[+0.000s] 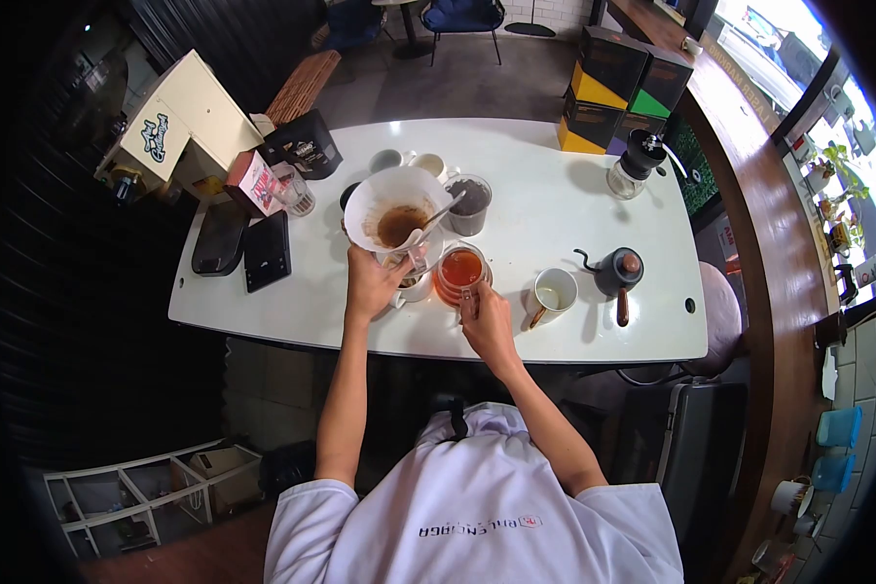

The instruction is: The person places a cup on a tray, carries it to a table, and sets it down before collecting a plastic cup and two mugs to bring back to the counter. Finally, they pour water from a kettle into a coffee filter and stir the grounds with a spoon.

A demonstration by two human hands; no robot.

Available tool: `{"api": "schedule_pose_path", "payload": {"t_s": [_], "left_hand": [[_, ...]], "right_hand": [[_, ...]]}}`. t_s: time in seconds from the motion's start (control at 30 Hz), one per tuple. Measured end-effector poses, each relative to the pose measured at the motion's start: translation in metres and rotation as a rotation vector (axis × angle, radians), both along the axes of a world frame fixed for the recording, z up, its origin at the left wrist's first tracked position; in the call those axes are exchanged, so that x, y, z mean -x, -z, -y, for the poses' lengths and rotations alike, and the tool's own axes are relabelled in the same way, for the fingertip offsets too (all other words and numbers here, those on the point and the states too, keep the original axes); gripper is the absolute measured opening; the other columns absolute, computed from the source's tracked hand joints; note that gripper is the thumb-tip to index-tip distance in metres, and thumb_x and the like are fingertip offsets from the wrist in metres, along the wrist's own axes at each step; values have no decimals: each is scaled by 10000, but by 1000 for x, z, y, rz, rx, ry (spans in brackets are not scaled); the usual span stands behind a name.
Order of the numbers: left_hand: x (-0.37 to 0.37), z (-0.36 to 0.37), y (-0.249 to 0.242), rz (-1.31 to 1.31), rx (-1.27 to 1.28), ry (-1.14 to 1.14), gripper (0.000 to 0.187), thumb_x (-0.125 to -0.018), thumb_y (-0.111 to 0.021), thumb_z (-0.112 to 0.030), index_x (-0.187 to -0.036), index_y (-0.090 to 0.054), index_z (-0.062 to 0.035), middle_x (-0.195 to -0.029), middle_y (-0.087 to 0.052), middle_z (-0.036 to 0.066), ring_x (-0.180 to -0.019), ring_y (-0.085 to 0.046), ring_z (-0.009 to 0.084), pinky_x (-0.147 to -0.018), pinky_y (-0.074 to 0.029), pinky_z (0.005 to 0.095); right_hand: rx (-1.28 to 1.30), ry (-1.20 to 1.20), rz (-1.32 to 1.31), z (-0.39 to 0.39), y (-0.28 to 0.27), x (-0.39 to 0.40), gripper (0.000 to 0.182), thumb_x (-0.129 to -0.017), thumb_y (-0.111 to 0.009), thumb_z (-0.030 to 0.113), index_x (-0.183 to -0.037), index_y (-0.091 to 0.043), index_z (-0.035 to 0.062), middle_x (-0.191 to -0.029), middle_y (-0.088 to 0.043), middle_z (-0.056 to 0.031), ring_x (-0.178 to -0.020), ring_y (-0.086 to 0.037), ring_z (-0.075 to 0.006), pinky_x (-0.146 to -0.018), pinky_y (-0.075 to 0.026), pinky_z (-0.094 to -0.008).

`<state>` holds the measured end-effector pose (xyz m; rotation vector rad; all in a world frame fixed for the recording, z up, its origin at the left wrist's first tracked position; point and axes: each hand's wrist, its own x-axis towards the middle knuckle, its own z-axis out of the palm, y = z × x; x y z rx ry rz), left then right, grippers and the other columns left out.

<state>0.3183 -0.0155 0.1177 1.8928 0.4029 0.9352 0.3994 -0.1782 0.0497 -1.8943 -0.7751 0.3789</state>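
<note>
My left hand (pixel 372 284) is closed around the lower part of a coffee dripper, whose white paper filter (pixel 370 209) holds wet brown grounds. A spoon (pixel 440 212) leans in the filter. The dripper is raised over a white cup (pixel 416 290), partly hidden by hand and dripper. My right hand (pixel 489 326) grips the handle of a glass coffee server (pixel 460 273) with reddish-brown liquid inside. Just behind it stands a clear jar of dark contents (pixel 469 202). To the right sits a white mug (pixel 553 292) with a brown handle.
A black gooseneck kettle (pixel 617 273) and a hand grinder (pixel 635 165) stand on the right of the white table (pixel 545 180). Black boxes (pixel 613 83) rise beyond. Left are a dark tablet (pixel 268 253), a pink box (pixel 253 183) and a black bag (pixel 305 146).
</note>
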Motion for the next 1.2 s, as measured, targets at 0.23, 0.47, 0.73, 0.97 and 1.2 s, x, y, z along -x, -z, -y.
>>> {"api": "schedule_pose_path", "payload": {"t_s": [0.23,0.47,0.73,0.97,1.2], "left_hand": [[12,-5,20,-8,72,-5,358,-744,-776,-48,-1049,-623,61,-997,-684,114,-907,-644,177,-825,-498,319],[16,-5,36,-57,92,-46,396,-737,-790,-71,-1074,-615,42,-1024,-669,106,-927,-630,172,-842,-489,321],[16,-5,53,-30,98,-47,368,-747,-782,-74,-1054,-623,52,-1004,-672,112,-925,-631,178,-830,-496,329],[17,-11,73,-2,136,18,474,-731,-795,-55,-1129,-563,55,-1079,-634,107,-956,-621,178,-850,-504,319],[16,-8,77,-44,146,-54,423,-705,-785,-4,-1079,-598,58,-1051,-664,127,-972,-640,205,-878,-496,337]], "right_hand": [[-26,-6,-2,1,1,-1,109,-797,-573,-11,-841,-487,-62,-836,-586,-281,-812,-566,-466,-711,-432,-507],[-15,-6,12,1,1,-1,110,-804,-572,-4,-845,-490,-64,-838,-589,-286,-810,-569,-469,-706,-434,-507],[-13,-3,10,1,-1,0,108,-814,-569,3,-850,-496,-68,-848,-593,-292,-818,-574,-470,-709,-437,-504],[-16,0,11,1,-1,-1,111,-812,-573,4,-860,-501,-65,-859,-595,-291,-826,-576,-470,-712,-440,-502],[-25,1,23,1,-2,0,116,-814,-576,7,-872,-507,-66,-856,-596,-289,-825,-578,-468,-712,-440,-503]]}}
